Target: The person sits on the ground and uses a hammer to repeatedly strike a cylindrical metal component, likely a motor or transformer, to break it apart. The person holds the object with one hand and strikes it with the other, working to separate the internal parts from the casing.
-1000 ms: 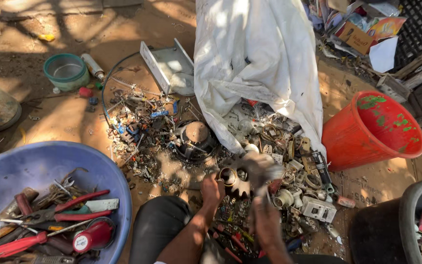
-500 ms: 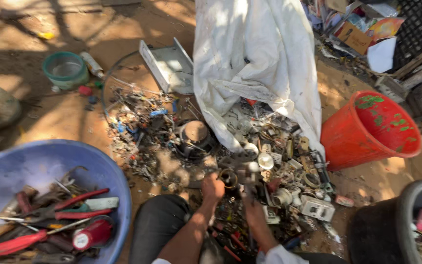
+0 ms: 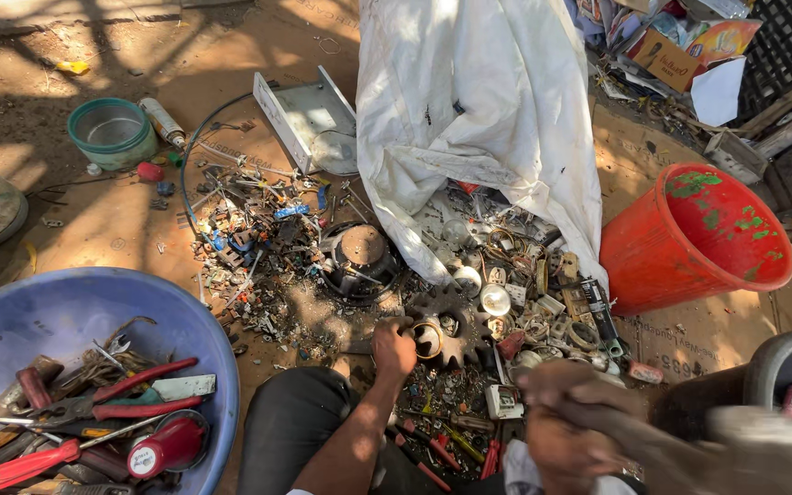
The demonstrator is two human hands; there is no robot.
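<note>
A rusty toothed gear wheel [image 3: 458, 335] lies on the ground amid scrap metal. My left hand [image 3: 394, 346] is closed on its left side, next to a brass-coloured ring [image 3: 428, 340]. My right hand [image 3: 563, 423] is lower right, nearer to me and blurred by motion. It grips a long handle that runs right to a blurred pale head [image 3: 763, 438], like a hammer. My dark trouser knee [image 3: 291, 426] is below the left hand.
A blue basin [image 3: 66, 307] with red-handled pliers and other tools sits at the lower left. A red bucket [image 3: 698, 238] lies tilted at right, under a white sack [image 3: 469, 119]. Scrap parts [image 3: 258, 229], a round dark housing [image 3: 362, 257], a green bowl [image 3: 112, 133] and a metal tray [image 3: 300, 115] lie beyond.
My right hand has left the gear and swung back to the lower right with a long tool in it. My left hand has stayed at the gear.
</note>
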